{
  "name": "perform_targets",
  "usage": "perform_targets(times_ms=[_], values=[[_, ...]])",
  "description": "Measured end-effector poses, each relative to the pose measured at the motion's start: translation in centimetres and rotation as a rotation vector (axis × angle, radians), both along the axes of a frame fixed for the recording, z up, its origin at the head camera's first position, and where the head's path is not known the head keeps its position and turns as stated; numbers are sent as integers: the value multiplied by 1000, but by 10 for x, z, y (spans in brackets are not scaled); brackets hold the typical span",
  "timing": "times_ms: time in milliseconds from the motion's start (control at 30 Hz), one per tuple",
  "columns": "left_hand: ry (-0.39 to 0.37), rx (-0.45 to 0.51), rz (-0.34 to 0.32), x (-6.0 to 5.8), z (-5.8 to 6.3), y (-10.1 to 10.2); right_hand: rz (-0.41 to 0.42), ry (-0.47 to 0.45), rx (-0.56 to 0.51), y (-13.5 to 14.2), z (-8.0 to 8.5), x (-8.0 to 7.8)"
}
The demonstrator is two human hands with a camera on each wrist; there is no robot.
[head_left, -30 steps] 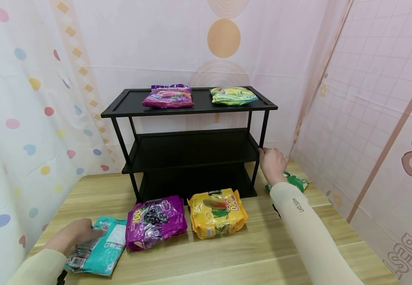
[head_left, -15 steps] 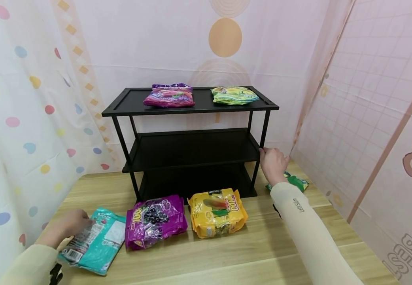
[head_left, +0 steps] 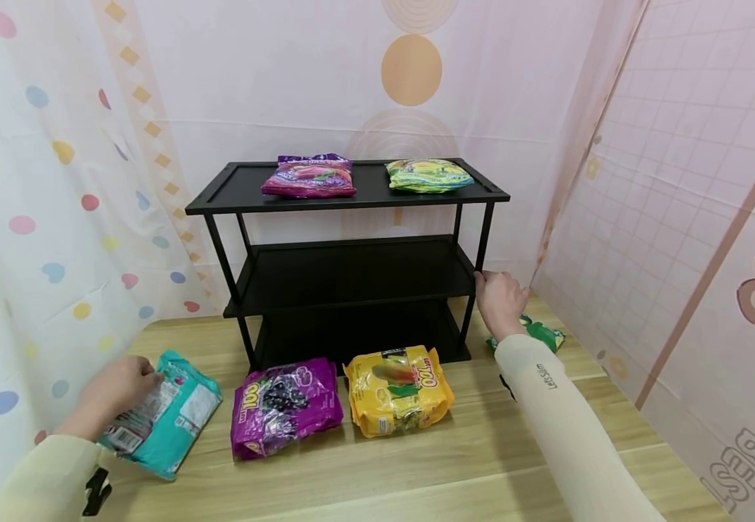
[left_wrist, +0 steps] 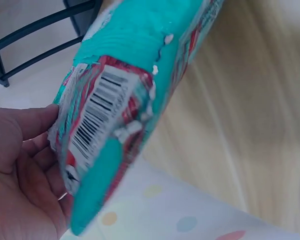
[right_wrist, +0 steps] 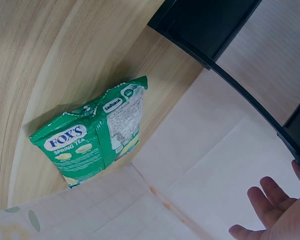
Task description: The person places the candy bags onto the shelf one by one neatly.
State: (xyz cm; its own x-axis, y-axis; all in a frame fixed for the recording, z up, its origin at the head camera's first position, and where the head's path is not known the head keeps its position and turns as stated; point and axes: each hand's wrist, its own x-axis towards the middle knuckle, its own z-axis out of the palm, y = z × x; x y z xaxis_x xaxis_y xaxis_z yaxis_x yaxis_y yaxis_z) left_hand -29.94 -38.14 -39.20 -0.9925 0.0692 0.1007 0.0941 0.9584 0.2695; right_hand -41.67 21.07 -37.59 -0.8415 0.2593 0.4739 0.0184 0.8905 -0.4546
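Note:
At the left of the head view, my left hand (head_left: 115, 388) pinches a teal snack bag (head_left: 178, 424) by its left side, between thumb and fingers. In the left wrist view, the barcode end of the bag (left_wrist: 102, 107) is toward the camera and it stands tilted on edge. My right hand (head_left: 503, 301) holds the right front post of a black three-tier shelf rack (head_left: 351, 272), thumb at the post beside the middle tier. In the right wrist view, one finger meets the black frame while the other fingers of that hand (right_wrist: 285, 210) are loosely spread.
A purple bag (head_left: 286, 406) and a yellow bag (head_left: 398, 391) lie before the rack on the wooden table (head_left: 377, 478). A pink-purple bag (head_left: 310, 177) and a yellow-green bag (head_left: 428, 176) rest on the top tier. A green Fox's bag (right_wrist: 92, 132) lies right of the rack.
My left hand has carried the teal bag leftward and away from me, turning it up on edge. The right hand has stayed at the rack's post.

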Motion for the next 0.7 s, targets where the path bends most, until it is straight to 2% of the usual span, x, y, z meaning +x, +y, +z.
perform_targets(times_ms=[167,300,500,700], values=[[-7,-14,60,-2,15,3,0,1,-5,0,0,1],[-2,-19,92,-4,23,7,-3,1,-3,0,1,2],[40,-63,122,-4,26,6,-7,-3,-11,-2,1,4],[83,-100,186,-4,26,4,2,-8,-15,0,1,1]])
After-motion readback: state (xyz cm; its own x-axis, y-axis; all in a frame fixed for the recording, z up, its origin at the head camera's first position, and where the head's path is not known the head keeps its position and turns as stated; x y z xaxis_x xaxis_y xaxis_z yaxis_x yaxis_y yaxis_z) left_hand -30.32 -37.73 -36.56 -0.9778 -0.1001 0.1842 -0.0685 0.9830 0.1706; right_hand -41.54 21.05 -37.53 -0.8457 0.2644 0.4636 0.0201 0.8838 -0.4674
